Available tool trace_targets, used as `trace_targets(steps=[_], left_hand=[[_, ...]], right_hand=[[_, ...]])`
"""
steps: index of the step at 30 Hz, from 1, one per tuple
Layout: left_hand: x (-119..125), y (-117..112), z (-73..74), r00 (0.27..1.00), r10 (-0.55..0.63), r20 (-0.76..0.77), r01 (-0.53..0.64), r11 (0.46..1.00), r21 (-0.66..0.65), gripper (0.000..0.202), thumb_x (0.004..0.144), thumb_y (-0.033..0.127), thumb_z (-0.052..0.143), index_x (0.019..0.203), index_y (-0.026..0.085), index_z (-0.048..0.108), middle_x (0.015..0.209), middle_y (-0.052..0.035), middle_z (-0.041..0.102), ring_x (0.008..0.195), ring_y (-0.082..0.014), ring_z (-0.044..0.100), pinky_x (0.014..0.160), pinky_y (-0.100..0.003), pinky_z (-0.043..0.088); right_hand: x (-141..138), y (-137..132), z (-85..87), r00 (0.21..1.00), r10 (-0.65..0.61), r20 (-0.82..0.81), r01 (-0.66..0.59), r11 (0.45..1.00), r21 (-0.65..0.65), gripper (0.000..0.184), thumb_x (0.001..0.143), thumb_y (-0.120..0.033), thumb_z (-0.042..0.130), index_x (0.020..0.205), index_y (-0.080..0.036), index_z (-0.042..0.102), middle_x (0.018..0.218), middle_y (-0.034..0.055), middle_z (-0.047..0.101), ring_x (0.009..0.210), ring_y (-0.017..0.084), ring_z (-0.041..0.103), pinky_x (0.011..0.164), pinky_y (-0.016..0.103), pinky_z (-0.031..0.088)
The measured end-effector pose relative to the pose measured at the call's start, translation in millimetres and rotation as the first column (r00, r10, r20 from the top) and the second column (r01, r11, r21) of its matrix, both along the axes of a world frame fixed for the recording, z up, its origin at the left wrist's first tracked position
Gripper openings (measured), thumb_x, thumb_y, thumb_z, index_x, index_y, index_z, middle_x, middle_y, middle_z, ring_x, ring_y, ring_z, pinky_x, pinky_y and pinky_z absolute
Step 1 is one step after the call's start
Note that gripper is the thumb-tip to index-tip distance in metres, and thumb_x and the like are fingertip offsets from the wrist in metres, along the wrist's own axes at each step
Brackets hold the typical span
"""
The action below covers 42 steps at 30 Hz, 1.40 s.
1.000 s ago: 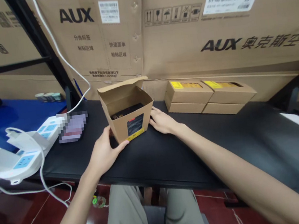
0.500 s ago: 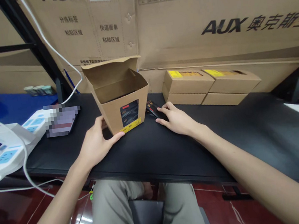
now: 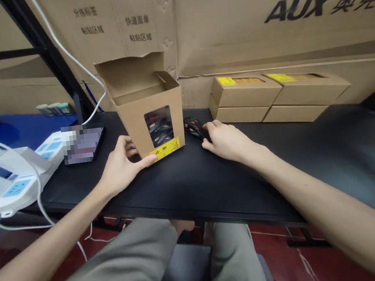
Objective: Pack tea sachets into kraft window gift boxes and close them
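A tall kraft cardboard box (image 3: 134,128) stands on the black table with its lid flap raised at the back. Through its front window, dark packets (image 3: 160,128) with orange print show inside, and a yellow label (image 3: 164,150) runs along the bottom edge. My left hand (image 3: 118,165) grips the lower left corner, its thumb along the front bottom and its fingers round the side. Just right of the box, black packets (image 3: 193,126) lie on the table. My right hand (image 3: 226,140) has its fingers closed on them, its fingertips partly hidden.
Several closed kraft boxes (image 3: 246,94) are stacked in a row behind my right hand. At left lie a phone (image 3: 87,146), partly blurred out, and a white power strip (image 3: 19,188) with cables. Large cartons (image 3: 223,40) form a wall along the back of the black table (image 3: 193,185).
The view has shifted downward. The box has turned a little so its front faces me more squarely. My right hand stays at the packets, its fingers slightly more curled.
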State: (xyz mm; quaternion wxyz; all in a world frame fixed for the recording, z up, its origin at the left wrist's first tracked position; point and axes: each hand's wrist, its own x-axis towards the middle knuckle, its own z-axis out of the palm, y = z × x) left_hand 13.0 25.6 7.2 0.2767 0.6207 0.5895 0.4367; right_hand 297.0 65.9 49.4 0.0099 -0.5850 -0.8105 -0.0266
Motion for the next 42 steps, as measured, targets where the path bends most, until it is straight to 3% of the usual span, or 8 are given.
trace_targets(steps=[6, 13, 19, 30, 37, 42], left_hand=[[-4.6, 0.2, -8.9, 0.996, -0.05, 0.072, 0.048, 0.998, 0.03, 0.066, 0.067, 0.054, 0.091, 0.111, 0.027, 0.05, 0.132, -0.0112, 0.074, 0.125, -0.0349, 0.074, 0.108, -0.056, 0.06], [1.3, -3.1, -3.1, 0.992, -0.113, 0.054, 0.112, 0.993, 0.027, 0.062, 0.07, 0.049, 0.091, 0.112, 0.027, 0.052, 0.131, -0.0082, 0.076, 0.13, -0.0346, 0.071, 0.115, -0.056, 0.056], [7.2, -9.5, 2.3, 0.99, -0.108, 0.09, 0.104, 0.994, 0.038, 0.06, 0.069, 0.047, 0.091, 0.111, 0.028, 0.053, 0.133, -0.0059, 0.075, 0.131, -0.0348, 0.07, 0.114, -0.054, 0.058], [7.4, -12.5, 3.3, 0.992, -0.119, 0.04, 0.117, 0.992, 0.042, 0.059, 0.072, 0.045, 0.09, 0.115, 0.028, 0.054, 0.139, -0.0026, 0.072, 0.136, -0.0292, 0.067, 0.121, -0.051, 0.052], [10.7, -11.5, 3.8, 0.994, -0.099, 0.044, 0.096, 0.994, 0.053, 0.057, 0.071, 0.038, 0.089, 0.115, 0.028, 0.054, 0.136, -0.0033, 0.074, 0.132, -0.0309, 0.07, 0.117, -0.051, 0.056], [9.8, -11.7, 3.0, 0.994, -0.104, 0.031, 0.102, 0.993, 0.06, 0.06, 0.07, 0.042, 0.09, 0.119, 0.029, 0.056, 0.139, -0.0031, 0.073, 0.134, -0.0311, 0.069, 0.116, -0.049, 0.057]], right_hand=[[-2.2, -5.0, -2.4, 0.999, 0.003, 0.045, -0.004, 1.0, 0.017, 0.041, 0.101, -0.016, 0.04, 0.136, -0.002, 0.056, 0.131, 0.0262, 0.067, 0.117, 0.04, 0.071, 0.1, 0.047, 0.054], [3.8, -6.6, -2.6, 0.998, -0.007, 0.06, 0.008, 1.0, -0.007, 0.051, 0.1, -0.012, 0.04, 0.149, -0.002, 0.048, 0.143, 0.029, 0.061, 0.123, 0.04, 0.068, 0.104, 0.049, 0.053], [15.7, -5.0, -8.7, 0.997, 0.048, 0.062, -0.052, 0.997, 0.057, 0.054, 0.099, -0.009, 0.04, 0.153, 0.001, 0.045, 0.148, 0.0298, 0.058, 0.13, 0.039, 0.065, 0.107, 0.049, 0.053], [25.1, 1.5, -14.7, 0.995, 0.096, -0.008, -0.095, 0.987, 0.126, 0.054, 0.093, -0.005, 0.043, 0.147, -0.002, 0.052, 0.142, 0.0276, 0.064, 0.126, 0.037, 0.067, 0.105, 0.05, 0.055], [30.6, 6.9, -22.4, 0.992, 0.119, -0.035, -0.112, 0.98, 0.167, 0.058, 0.09, -0.004, 0.042, 0.148, -0.006, 0.053, 0.138, 0.0249, 0.066, 0.12, 0.034, 0.069, 0.103, 0.052, 0.056], [30.5, 7.2, -20.8, 0.993, 0.107, -0.046, -0.099, 0.984, 0.149, 0.061, 0.09, -0.003, 0.041, 0.149, -0.007, 0.052, 0.14, 0.0253, 0.065, 0.119, 0.035, 0.069, 0.103, 0.054, 0.055]])
